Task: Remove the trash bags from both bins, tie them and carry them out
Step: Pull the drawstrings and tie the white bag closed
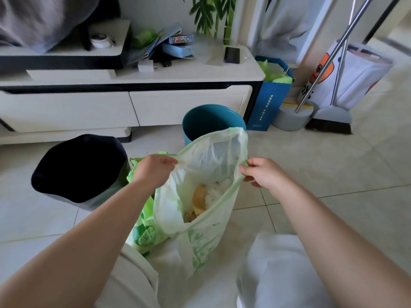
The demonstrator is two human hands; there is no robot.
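A pale green translucent trash bag [200, 241] hangs open in front of me, with food scraps and white tissue inside. My left hand [153, 172] pinches its left rim. My right hand [264, 174] pinches the right rim, so the mouth is stretched wide. A second green bag with a lime print [144, 234] lies behind and below it, partly hidden by my left forearm. The dark navy bin [77, 170] stands at the left, tilted toward me, with no bag in it. The teal bin [211, 121] stands behind the held bag, also without a bag.
A low white TV cabinet [133, 103] runs behind both bins, with boxes and a phone [232, 54] on top. To its right stand a blue paper bag [270, 101], a dustpan and broom [329, 118] and a white printed bag [355, 76]. My knees sit at the bottom.
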